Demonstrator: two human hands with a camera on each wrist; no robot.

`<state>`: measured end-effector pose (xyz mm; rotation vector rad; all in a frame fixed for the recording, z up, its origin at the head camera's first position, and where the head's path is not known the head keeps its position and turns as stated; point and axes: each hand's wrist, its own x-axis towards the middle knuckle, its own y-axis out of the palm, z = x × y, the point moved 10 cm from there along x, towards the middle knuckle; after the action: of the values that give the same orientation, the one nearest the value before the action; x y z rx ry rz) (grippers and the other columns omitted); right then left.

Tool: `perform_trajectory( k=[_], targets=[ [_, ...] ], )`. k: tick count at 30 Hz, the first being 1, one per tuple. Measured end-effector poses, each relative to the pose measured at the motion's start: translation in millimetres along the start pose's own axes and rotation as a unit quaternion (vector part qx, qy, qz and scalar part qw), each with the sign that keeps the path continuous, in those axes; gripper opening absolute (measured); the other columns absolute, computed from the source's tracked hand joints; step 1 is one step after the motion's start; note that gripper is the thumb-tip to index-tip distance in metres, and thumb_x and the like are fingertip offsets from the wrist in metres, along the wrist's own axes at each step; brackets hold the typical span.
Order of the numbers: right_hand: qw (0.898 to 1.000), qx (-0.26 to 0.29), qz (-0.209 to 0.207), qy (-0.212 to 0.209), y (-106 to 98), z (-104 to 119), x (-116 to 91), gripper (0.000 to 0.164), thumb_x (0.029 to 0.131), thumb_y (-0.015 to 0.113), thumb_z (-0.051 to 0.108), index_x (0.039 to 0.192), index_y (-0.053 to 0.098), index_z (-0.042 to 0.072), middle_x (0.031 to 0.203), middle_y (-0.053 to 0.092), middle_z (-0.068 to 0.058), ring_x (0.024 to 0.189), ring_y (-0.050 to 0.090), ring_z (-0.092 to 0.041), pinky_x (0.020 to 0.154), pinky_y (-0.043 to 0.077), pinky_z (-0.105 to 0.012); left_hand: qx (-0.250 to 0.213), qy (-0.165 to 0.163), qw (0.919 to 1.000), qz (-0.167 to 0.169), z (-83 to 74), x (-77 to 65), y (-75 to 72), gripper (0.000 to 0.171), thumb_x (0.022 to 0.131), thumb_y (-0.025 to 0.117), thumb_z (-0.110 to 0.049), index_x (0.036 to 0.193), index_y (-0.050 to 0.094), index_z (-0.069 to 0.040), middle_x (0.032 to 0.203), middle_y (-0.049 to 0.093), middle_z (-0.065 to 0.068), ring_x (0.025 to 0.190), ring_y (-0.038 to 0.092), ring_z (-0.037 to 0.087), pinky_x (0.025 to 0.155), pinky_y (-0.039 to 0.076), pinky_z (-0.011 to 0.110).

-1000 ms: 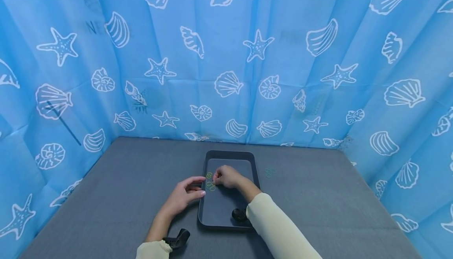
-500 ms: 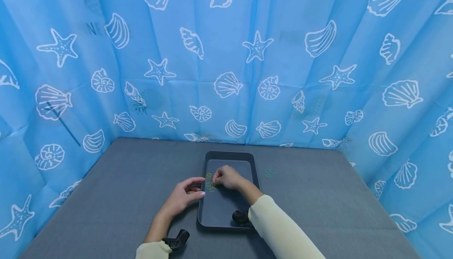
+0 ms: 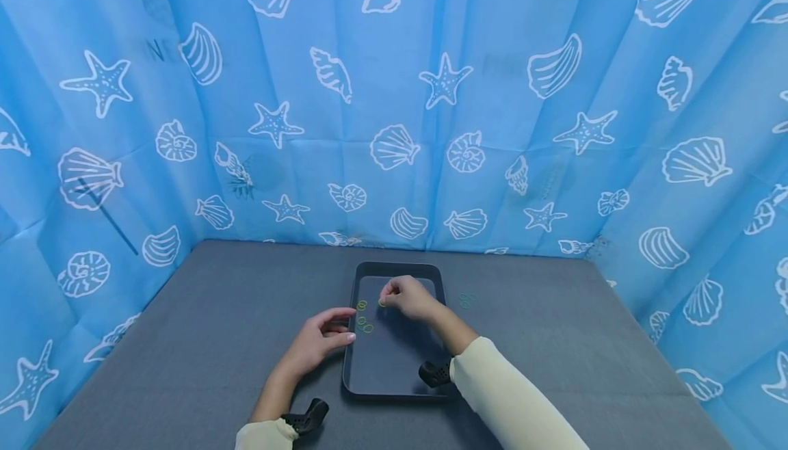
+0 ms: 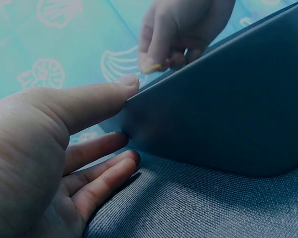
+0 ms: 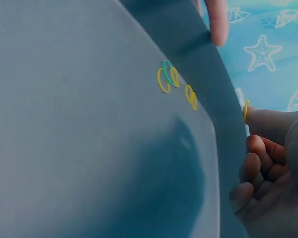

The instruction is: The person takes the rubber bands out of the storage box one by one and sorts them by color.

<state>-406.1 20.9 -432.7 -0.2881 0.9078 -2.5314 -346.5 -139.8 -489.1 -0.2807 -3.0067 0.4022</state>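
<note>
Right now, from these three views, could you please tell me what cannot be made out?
Head view: the green rings beside the tray are too small to count surely.
Head view: the right forearm and sleeve hide part of the tray.
Left wrist view: the tray's side wall hides the rings inside it.
Right wrist view: the top edge cuts off most of the left grip.

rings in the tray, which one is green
The green ring lies between two yellow rings in the cluster of three; the nearby pair is yellow too.
</note>
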Motion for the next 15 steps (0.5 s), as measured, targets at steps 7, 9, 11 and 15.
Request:
perform_trajectory(
  k=[7, 9, 11, 15],
  targets=[
    [0.999, 0.001, -0.040, 0.026, -26, -1, -11, 0.009, 0.093, 0.064, 0.007, 0.085, 0.066, 0.005, 0.078, 0.061, 0.000, 0.070, 0.053, -0.017, 0.065, 0.044, -0.031, -0.007, -0.001, 1.0000, 0.000, -0.2, -0.2, 0.2, 0.042, 0.087, 0.074, -0.015, 0.127, 0.063, -0.012, 0.125, 0.059, 0.013, 0.101, 0.059, 0.024, 0.083, 0.050, 0.038],
    [0.998, -0.002, -0.051, 0.025, -34, -1, -13, 0.008, 0.093, 0.064, 0.007, 0.085, 0.066, 0.005, 0.077, 0.060, 0.000, 0.069, 0.053, -0.018, 0.064, 0.044, -0.031, -0.009, 0.002, 1.0000, 0.002, -0.6, -0.3, 0.4, 0.042, 0.087, 0.074, -0.015, 0.127, 0.062, -0.012, 0.125, 0.059, 0.013, 0.101, 0.060, 0.024, 0.082, 0.050, 0.037],
    [0.998, -0.004, -0.065, 0.027, -42, -2, -16, 0.007, 0.092, 0.065, 0.007, 0.085, 0.066, 0.006, 0.076, 0.059, 0.000, 0.069, 0.052, -0.018, 0.064, 0.043, -0.031, -0.009, 0.003, 1.0000, 0.002, -0.9, -0.4, 0.4, 0.043, 0.087, 0.074, -0.014, 0.128, 0.062, -0.011, 0.125, 0.059, 0.013, 0.101, 0.060, 0.024, 0.082, 0.050, 0.037],
    [0.995, -0.006, -0.088, 0.036, -54, -8, -22, 0.007, 0.092, 0.066, 0.007, 0.085, 0.066, 0.005, 0.076, 0.058, -0.001, 0.068, 0.051, -0.016, 0.064, 0.043, -0.032, -0.007, 0.001, 1.0000, 0.000, -1.6, -0.8, 0.1, 0.043, 0.087, 0.074, -0.014, 0.128, 0.062, -0.011, 0.124, 0.060, 0.013, 0.100, 0.059, 0.024, 0.081, 0.050, 0.037]
  ],
)
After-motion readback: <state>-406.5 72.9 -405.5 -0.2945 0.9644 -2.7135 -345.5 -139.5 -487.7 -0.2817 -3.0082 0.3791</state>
